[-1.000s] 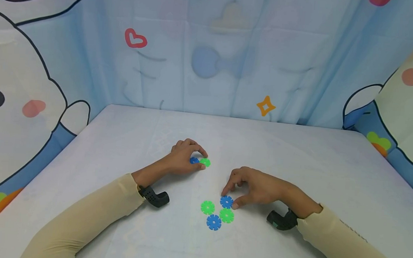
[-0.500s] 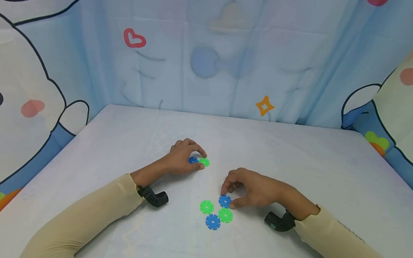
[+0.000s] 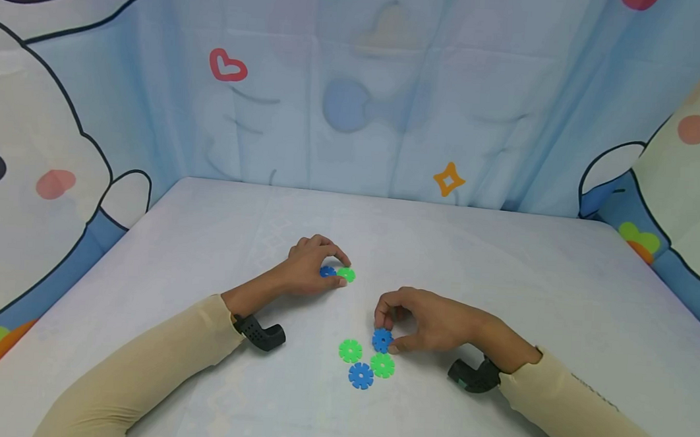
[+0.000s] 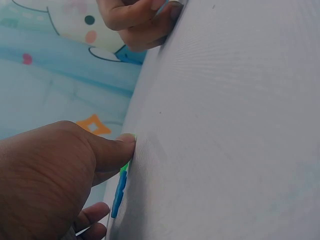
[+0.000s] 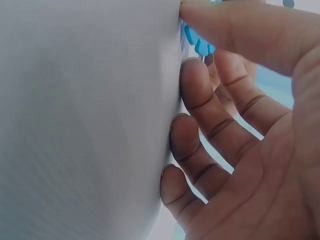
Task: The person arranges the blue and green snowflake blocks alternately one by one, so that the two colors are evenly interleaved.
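In the head view my left hand [image 3: 312,269] holds a green notched disc [image 3: 346,274] between thumb and index finger, with a blue disc [image 3: 327,271] beside it under the palm side. The left wrist view shows that blue disc [image 4: 119,194] edge-on beside the thumb. My right hand [image 3: 434,318] pinches another blue disc [image 3: 382,340] by its edges; in the right wrist view this disc [image 5: 200,40] is tilted and partly hidden by the thumb. Close below it lie a green disc [image 3: 382,365], a second green disc [image 3: 350,351] and a blue disc [image 3: 361,376].
A white cloth covers the table [image 3: 502,253]. Behind it hangs a light blue curtain [image 3: 271,128] with cartoon figures. A black device is strapped to each wrist, the left one [image 3: 263,336] and the right one [image 3: 474,375].
My right index finger has curled in further, and the blue disc at its tip has shifted slightly and tilted up. The left hand stays on the green disc.
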### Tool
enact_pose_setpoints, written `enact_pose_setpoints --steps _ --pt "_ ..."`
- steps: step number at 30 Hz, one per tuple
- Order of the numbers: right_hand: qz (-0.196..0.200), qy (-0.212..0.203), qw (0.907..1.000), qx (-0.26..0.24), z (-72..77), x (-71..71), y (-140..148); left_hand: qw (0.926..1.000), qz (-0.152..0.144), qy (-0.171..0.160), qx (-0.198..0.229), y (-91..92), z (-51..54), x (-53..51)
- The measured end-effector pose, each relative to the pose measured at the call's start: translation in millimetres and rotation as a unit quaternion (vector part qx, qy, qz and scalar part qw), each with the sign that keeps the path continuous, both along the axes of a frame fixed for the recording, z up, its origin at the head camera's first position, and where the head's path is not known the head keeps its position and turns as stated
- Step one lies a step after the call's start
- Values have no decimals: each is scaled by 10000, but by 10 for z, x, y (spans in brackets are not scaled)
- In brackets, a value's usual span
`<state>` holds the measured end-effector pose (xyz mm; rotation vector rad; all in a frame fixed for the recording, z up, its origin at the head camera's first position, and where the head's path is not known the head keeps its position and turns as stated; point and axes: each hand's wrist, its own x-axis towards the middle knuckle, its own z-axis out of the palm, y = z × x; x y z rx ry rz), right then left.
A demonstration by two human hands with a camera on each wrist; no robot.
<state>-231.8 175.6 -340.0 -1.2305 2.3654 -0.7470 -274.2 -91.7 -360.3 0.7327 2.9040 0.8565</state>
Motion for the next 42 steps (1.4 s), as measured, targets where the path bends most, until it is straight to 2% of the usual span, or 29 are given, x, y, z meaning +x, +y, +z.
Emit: enact_pose_setpoints --steps 15,27,42 --pt "277 -250 9990 -229 8 16 1 10000 -42 31 18 -2 -4 -4" --pt "463 -153 9986 -208 3 9 34 10000 -2 -30 9 -3 -1 -1" --pt "323 -259 9990 -155 -10 -2 36 10000 -2 6 -28 -4 -1 -9"
